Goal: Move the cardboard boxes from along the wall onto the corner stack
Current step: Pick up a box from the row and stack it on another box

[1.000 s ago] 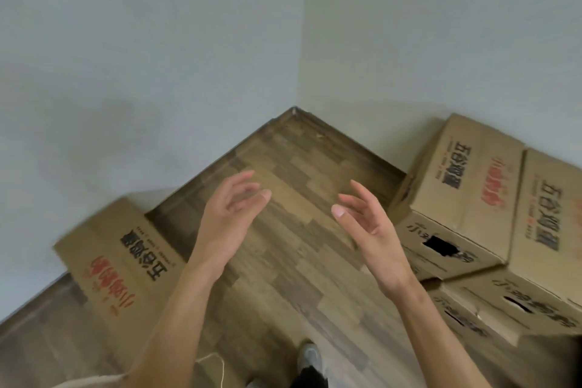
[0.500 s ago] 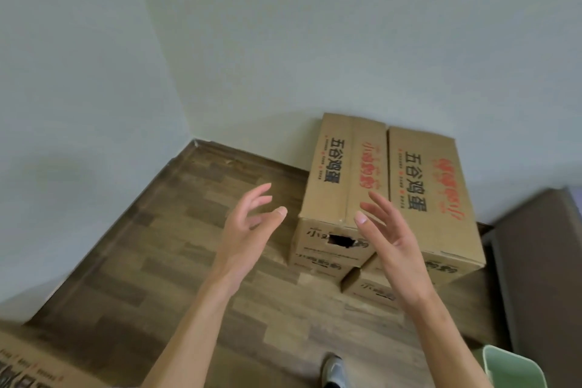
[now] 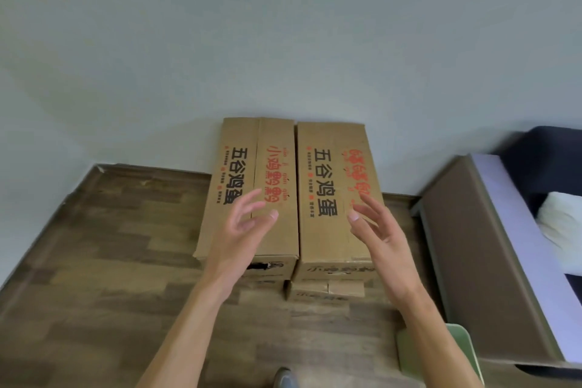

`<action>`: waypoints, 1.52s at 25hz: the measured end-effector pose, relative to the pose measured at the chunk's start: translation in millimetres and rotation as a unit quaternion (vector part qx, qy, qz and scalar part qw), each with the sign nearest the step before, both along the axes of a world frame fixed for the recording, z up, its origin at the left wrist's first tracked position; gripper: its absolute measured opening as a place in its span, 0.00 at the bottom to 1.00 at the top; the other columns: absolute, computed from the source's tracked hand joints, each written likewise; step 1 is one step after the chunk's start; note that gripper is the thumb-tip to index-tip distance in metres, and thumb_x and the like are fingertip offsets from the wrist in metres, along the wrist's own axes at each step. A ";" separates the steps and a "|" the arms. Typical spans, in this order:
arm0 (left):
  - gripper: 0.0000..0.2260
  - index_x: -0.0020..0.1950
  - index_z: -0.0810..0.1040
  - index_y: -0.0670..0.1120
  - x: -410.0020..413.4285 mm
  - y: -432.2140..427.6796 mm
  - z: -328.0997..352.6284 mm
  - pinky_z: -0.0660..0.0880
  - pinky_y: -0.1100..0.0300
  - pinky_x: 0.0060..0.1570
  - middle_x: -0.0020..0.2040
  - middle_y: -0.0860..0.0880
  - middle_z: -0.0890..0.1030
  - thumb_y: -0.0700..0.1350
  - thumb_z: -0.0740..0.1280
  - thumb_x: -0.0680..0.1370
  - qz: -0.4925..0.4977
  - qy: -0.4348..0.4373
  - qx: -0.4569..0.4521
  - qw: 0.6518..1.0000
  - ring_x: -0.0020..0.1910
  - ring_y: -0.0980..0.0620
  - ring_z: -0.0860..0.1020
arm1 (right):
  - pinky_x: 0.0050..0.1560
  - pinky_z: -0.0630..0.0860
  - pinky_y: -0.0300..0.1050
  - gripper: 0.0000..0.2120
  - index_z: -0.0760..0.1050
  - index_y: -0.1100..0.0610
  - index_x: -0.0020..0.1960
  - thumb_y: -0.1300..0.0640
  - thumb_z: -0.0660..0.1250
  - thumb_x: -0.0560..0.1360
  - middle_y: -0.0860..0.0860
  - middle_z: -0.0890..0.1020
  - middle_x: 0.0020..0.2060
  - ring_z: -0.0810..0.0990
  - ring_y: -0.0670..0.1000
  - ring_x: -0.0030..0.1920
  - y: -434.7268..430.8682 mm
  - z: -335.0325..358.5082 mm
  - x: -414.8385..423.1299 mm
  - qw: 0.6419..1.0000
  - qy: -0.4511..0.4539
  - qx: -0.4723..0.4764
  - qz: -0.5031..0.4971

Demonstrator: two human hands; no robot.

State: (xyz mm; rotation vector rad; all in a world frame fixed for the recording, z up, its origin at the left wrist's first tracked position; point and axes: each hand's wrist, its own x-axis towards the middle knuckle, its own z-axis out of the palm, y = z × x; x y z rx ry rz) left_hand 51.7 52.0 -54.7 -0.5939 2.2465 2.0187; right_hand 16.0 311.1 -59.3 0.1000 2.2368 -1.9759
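Note:
Two brown cardboard boxes with black and red print stand side by side against the wall, the left box (image 3: 239,167) and the right box (image 3: 330,173). Both rest on lower boxes, and one lower box (image 3: 324,291) peeks out beneath the right one. My left hand (image 3: 242,233) hovers above the near end of the left box, fingers spread, holding nothing. Over the near right part of the right box floats my right hand (image 3: 378,233), also open and empty. Neither hand touches the cardboard.
Wood-pattern floor (image 3: 110,261) stretches to the left of the boxes. A brown bed frame (image 3: 466,246) with a dark cover and a white pillow (image 3: 560,230) stands on the right. A pale green bin (image 3: 441,353) sits at the lower right. My shoe (image 3: 285,378) shows at the bottom edge.
The view has swung right, from the room corner and a lone box on the left to the boxes along the wall. Both hands stay raised and open, now over the box tops.

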 end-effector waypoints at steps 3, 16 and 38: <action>0.31 0.72 0.74 0.71 -24.6 21.2 -17.4 0.71 0.41 0.71 0.66 0.68 0.82 0.73 0.74 0.70 -0.009 -0.020 0.002 1.000 0.66 0.55 0.82 | 0.74 0.79 0.54 0.30 0.75 0.42 0.79 0.42 0.76 0.78 0.45 0.84 0.70 0.84 0.44 0.69 28.1 -16.6 -16.7 0.999 -0.013 -0.003 -0.038; 0.31 0.83 0.68 0.60 -121.0 125.0 -163.9 0.71 0.52 0.66 0.78 0.58 0.75 0.61 0.72 0.80 0.050 -0.135 0.020 0.989 0.70 0.58 0.75 | 0.65 0.78 0.44 0.33 0.73 0.48 0.81 0.44 0.76 0.78 0.49 0.82 0.71 0.82 0.51 0.71 147.0 -161.4 -119.6 0.992 -0.112 0.025 -0.060; 0.51 0.89 0.54 0.57 -154.5 164.8 -293.7 0.66 0.41 0.79 0.82 0.54 0.70 0.57 0.81 0.74 0.101 -0.278 -0.005 0.955 0.80 0.46 0.70 | 0.69 0.81 0.56 0.42 0.65 0.43 0.84 0.32 0.75 0.75 0.47 0.81 0.69 0.82 0.52 0.67 200.8 -313.5 -182.7 0.922 -0.384 0.031 0.040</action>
